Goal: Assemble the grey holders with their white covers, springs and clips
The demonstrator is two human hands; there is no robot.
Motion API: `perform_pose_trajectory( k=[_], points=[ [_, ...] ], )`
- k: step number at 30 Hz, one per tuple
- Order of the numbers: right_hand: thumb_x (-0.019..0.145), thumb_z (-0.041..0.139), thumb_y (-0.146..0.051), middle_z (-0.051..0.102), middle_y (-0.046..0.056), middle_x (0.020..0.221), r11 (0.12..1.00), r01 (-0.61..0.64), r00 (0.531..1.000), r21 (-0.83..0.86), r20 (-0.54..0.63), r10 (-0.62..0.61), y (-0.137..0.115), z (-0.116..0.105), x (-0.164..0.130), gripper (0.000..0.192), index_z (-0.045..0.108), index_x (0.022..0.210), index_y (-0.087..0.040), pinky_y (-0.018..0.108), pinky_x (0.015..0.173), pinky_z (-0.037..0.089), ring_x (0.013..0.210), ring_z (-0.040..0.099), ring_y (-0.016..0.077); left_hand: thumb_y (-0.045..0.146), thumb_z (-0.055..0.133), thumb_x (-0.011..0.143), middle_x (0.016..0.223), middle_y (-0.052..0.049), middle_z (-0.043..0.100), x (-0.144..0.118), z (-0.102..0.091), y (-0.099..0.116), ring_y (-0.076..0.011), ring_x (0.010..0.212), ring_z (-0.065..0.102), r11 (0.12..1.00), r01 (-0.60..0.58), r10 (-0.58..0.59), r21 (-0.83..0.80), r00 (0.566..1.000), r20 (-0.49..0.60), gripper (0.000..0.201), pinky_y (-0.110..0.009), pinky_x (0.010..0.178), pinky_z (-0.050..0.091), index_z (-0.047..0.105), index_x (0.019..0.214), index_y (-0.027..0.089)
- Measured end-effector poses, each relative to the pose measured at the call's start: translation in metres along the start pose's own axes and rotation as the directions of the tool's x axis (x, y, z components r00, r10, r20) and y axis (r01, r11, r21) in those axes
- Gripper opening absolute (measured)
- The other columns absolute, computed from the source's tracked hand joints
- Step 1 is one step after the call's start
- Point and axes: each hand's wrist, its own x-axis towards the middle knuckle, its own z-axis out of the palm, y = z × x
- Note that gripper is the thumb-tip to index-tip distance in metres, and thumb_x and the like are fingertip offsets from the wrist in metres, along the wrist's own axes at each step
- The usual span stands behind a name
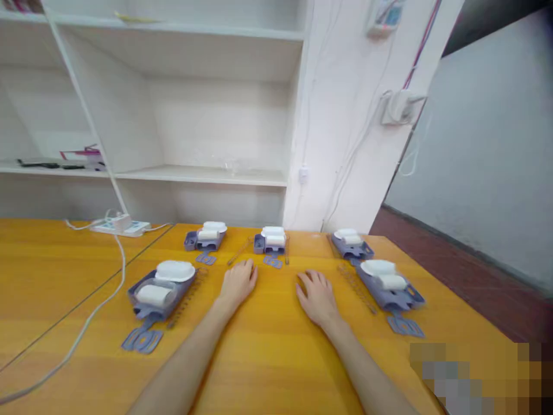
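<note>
My left hand (239,282) rests palm down on the wooden table, holding nothing, its fingers lying forward. To its right, my right hand (317,297) lies on the table too, fingers spread and nothing in them. On the left stands a grey-purple plastic unit (162,291) with a white roll and a white oval part, and a brown spiral strip (188,297) beside it. Similar units lie at the back left (206,236), back middle (271,239) and back right (351,245). Another unit (389,285) and spiral strip (358,288) are right of my right hand.
A white power strip (121,225) sits at the back left, and its cable (101,305) runs forward across the yellow-brown table (263,369). White shelves (207,174) rise behind. A wall socket (400,106) is at the right. A blurred patch covers the lower right corner.
</note>
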Motion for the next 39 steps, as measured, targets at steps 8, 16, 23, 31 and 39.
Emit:
perform_pose_trajectory(
  k=[8, 16, 23, 31, 39],
  points=[
    [0.088, 0.041, -0.034, 0.054, 0.009, 0.118, 1.000, -0.006, 1.000, 0.000, 0.011, 0.006, -0.0013, -0.0010, -0.0001, 0.032, 0.058, 0.113, -0.023, 0.037, 0.095, 0.029, 0.111, 0.043, 0.0239, 0.035, 0.032, 0.093, 0.096, -0.005, 0.057, -0.0016, -0.0049, 0.0069, -0.0194, 0.092, 0.053, 0.996, -0.077, 0.074, -0.034, 0.995, -0.069, 0.022, -0.027, 0.066, 0.039, 0.049, 0.092, 0.021],
    [0.088, 0.041, -0.033, 0.054, 0.009, 0.118, 1.000, 0.001, 1.000, 0.011, 0.012, -0.001, -0.0010, -0.0016, -0.0006, 0.032, 0.058, 0.113, -0.023, 0.036, 0.094, 0.028, 0.111, 0.043, 0.0237, 0.036, 0.033, 0.093, 0.096, -0.007, 0.055, -0.0028, -0.0083, 0.0071, -0.0198, 0.091, 0.052, 0.985, -0.153, 0.146, -0.081, 0.985, -0.092, 0.025, -0.031, 0.078, 0.041, 0.052, 0.096, 0.020],
    [0.088, 0.041, -0.035, 0.054, 0.009, 0.119, 1.000, -0.009, 1.000, 0.010, 0.023, 0.009, -0.0012, -0.0018, -0.0001, 0.033, 0.057, 0.114, -0.023, 0.036, 0.095, 0.028, 0.112, 0.042, 0.0238, 0.041, 0.034, 0.092, 0.107, -0.009, 0.054, -0.0020, -0.0046, 0.0062, -0.0218, 0.100, 0.050, 0.960, -0.239, 0.230, -0.144, 0.970, -0.080, 0.035, -0.035, 0.088, 0.038, 0.050, 0.114, 0.020],
    [0.088, 0.041, -0.035, 0.053, 0.009, 0.120, 1.000, -0.019, 0.999, 0.001, 0.039, 0.018, -0.0017, -0.0019, 0.0003, 0.033, 0.057, 0.114, -0.024, 0.037, 0.094, 0.028, 0.112, 0.043, 0.0237, 0.043, 0.032, 0.092, 0.104, -0.009, 0.055, -0.0027, -0.0014, 0.0044, -0.0224, 0.099, 0.050, 0.968, -0.220, 0.215, -0.120, 0.975, -0.057, 0.035, -0.037, 0.088, 0.037, 0.055, 0.107, 0.020],
    [0.088, 0.040, -0.034, 0.053, 0.008, 0.120, 1.000, -0.011, 1.000, 0.004, 0.029, 0.010, -0.0021, -0.0029, 0.0000, 0.032, 0.058, 0.113, -0.024, 0.036, 0.094, 0.028, 0.112, 0.042, 0.0233, 0.042, 0.032, 0.092, 0.103, -0.009, 0.056, -0.0022, -0.0018, 0.0043, -0.0220, 0.098, 0.050, 0.969, -0.217, 0.214, -0.116, 0.976, -0.040, 0.035, -0.036, 0.086, 0.037, 0.056, 0.105, 0.020]
  ],
)
